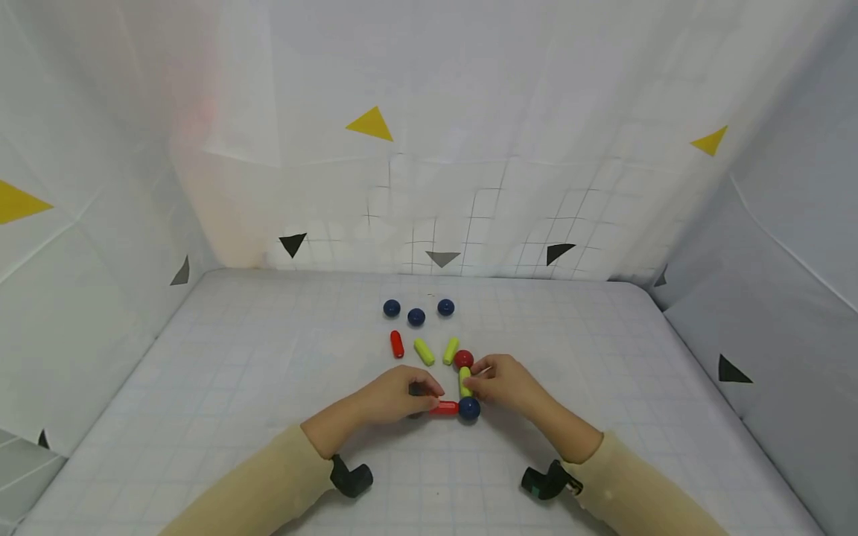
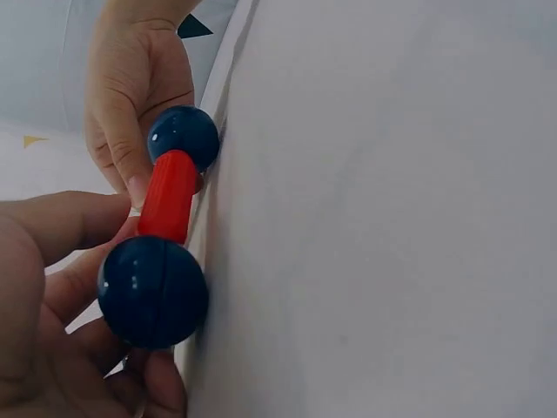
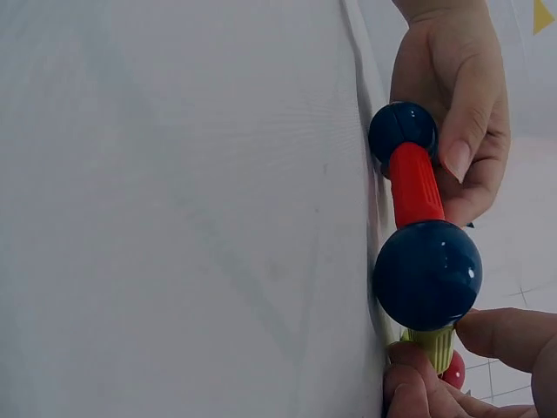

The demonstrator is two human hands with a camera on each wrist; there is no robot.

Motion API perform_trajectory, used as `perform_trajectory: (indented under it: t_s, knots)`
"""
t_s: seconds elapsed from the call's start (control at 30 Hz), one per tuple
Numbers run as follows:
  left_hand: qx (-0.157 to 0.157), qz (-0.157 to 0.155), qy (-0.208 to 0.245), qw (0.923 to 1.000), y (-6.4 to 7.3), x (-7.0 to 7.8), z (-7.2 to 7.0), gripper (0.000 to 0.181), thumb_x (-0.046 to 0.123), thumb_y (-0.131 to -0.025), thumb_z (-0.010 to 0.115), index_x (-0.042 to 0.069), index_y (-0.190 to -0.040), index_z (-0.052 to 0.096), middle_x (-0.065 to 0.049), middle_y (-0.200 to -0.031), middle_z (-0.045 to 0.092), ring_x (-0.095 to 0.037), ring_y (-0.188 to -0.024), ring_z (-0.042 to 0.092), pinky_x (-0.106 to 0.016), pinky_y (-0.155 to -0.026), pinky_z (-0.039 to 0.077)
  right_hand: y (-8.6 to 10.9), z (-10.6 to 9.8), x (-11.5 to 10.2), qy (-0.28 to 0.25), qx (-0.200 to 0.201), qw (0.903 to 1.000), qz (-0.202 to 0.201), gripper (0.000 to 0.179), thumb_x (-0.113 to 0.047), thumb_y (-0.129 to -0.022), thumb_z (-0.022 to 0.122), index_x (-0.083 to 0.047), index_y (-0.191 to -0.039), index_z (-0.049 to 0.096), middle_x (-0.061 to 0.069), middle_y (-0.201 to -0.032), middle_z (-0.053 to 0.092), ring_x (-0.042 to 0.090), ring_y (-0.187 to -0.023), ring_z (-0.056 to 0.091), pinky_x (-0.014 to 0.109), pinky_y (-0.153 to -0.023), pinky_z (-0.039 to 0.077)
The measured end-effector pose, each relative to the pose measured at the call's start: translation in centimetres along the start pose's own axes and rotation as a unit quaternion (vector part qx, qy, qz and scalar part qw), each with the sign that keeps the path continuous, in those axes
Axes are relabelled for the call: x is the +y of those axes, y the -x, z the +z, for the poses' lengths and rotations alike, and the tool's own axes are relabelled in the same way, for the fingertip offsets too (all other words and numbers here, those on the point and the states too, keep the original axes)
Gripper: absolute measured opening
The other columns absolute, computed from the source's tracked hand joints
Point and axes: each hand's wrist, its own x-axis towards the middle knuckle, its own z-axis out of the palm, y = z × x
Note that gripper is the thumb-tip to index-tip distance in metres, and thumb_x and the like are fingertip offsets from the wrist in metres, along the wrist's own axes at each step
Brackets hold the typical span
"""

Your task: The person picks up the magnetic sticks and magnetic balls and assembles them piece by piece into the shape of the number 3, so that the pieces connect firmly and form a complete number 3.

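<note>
Left sleeve at lower left; left hand, grip pinching a red rod at lower centre, partly screening a blue ball; above, loose blue balls and rods on the bench; right hand, grip clamped on a yellow-green rod; right sleeve, lower right

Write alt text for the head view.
A left hand grips a blue ball at one end of a red rod; a right hand pinches a lime rod with a red ball at its far end. Both rods meet a blue corner ball. Farther off on the white table lie three blue balls, another red rod and two more lime rods.
</note>
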Motion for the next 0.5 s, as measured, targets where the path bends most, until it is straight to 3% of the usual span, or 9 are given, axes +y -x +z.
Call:
perform_trajectory:
  t_s: [0.5]
  knots:
    - [0.048,-0.012,-0.001,0.9988,-2.9,1.7,-2.1,0.024,0.025,-0.095,0.071,0.016,-0.117,0.07,0.009,-0.097,0.065,-0.015,-0.094,0.058,-0.029,-0.084,0.051,-0.1,-0.3,-0.2,-0.004,-0.013,0.9998,0.018,0.033,-0.027,-0.09,0.076,-0.004,-0.111,0.067,0.003,-0.086,0.069,0.016,-0.073,0.063,0.029,-0.066,0.053]
